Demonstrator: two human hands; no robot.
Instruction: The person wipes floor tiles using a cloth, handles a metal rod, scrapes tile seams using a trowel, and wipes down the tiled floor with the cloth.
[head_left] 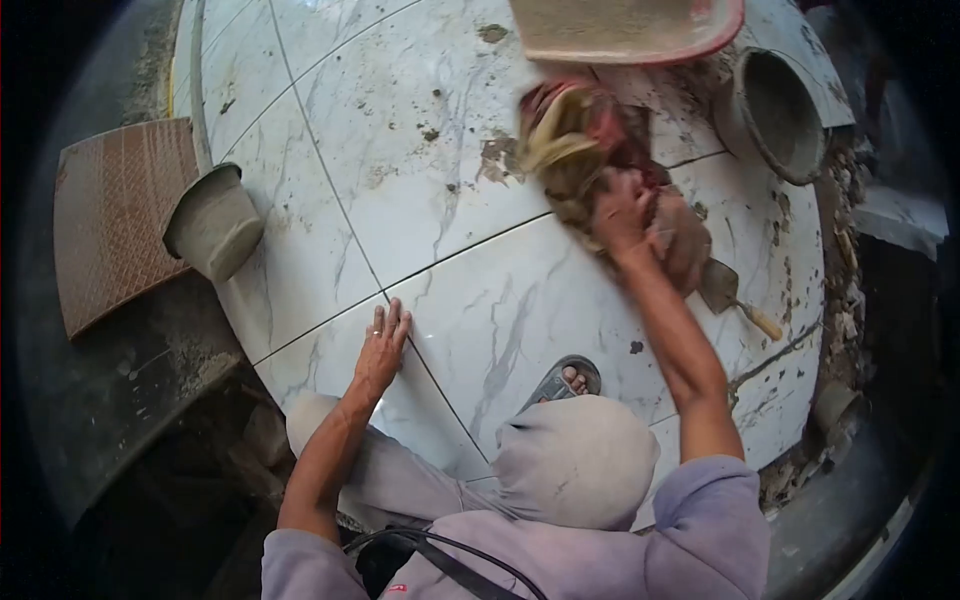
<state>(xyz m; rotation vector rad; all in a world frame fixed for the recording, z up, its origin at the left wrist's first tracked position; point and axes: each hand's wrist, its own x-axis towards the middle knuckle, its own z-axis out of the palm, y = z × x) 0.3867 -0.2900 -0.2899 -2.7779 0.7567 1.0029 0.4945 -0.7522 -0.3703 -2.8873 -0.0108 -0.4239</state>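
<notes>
Blurrily, the right hand (622,210) is closed around a bunched cloth (572,140), red and yellowish brown, which lies on the marbled white tiles (450,310) ahead and to the right. The left hand (385,345) grips nothing; it rests palm down beside a tile joint, fingers slightly apart, a ring on one. Just beyond the right wrist, a trowel (720,285) with a wooden handle lies flat. Farther out come a red-rimmed tub (625,40) at the top, a mortar-stained bucket (735,105) on the right, and another tilted bucket (215,225) on the left, by a brown patterned panel (125,220). A small red label (397,588) on the clothing bears pale marks too small to read.
</notes>
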